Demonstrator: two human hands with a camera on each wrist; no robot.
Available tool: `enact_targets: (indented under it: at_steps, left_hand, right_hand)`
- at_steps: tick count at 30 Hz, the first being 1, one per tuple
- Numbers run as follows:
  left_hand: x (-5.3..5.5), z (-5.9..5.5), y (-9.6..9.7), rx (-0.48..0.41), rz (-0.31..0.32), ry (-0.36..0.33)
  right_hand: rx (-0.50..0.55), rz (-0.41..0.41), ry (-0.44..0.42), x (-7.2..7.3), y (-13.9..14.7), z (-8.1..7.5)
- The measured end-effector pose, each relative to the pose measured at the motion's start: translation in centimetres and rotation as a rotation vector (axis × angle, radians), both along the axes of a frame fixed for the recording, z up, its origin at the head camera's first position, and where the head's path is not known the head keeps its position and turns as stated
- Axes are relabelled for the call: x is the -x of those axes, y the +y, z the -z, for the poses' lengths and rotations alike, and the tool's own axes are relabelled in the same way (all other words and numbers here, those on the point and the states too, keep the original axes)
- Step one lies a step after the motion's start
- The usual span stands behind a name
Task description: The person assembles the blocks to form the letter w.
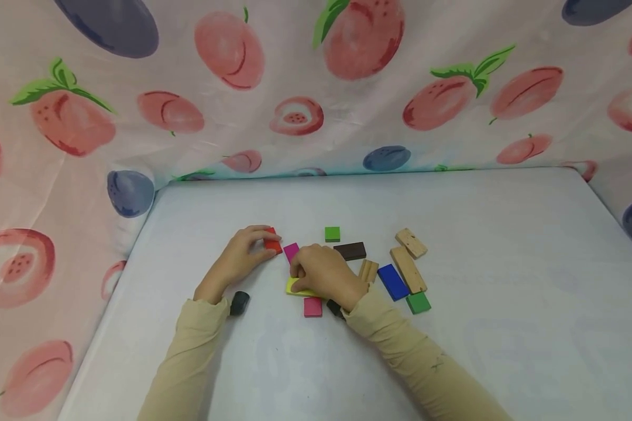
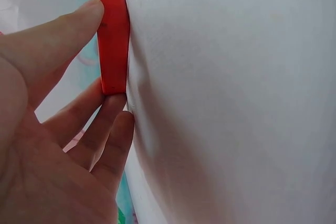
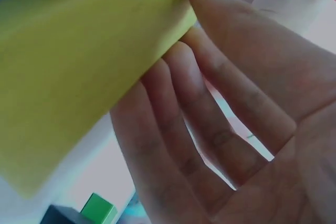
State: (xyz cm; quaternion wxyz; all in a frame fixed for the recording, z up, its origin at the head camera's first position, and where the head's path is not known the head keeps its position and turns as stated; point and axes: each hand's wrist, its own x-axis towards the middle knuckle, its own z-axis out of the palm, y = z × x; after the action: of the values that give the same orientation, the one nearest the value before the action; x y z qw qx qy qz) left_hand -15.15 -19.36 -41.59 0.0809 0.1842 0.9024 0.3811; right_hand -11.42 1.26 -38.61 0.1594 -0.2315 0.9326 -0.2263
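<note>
Gripping the red block [image 2: 114,45] beside the magenta block [image 1: 291,250], your left hand [image 1: 238,255] is half curled, while your right hand [image 1: 326,272] pinches the yellow block [image 3: 89,61], perhaps slightly raised, near the pink square [image 1: 313,307].

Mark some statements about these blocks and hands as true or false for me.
1. The left hand grips the red block. True.
2. The right hand holds the blue block. False: it holds the yellow block.
3. The pink square block lies nearer the person than the yellow one. True.
4. The dark brown block lies left of the red one. False: the dark brown block lies to its right.
</note>
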Motion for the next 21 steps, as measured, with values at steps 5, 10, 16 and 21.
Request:
enact_targets:
  at_steps: [5,10,16,21]
  left_hand:
    - [0.1,0.1,0.0,0.005,-0.002,0.000]
    - [0.1,0.1,-0.1,-0.013,0.005,0.004]
    - [-0.1,0.0,0.0,-0.022,-0.008,-0.012]
    - [-0.2,-0.2,-0.1,-0.010,-0.016,-0.020]
  right_hand:
    - [0.021,-0.015,-0.006,0.1,-0.5,0.0]
    - [0.016,0.025,0.006,0.3,-1.1,-0.1]
    - [0.040,0.079,0.038,0.6,-1.5,0.1]
    - [0.072,0.113,0.038,0.8,-1.4,0.2]
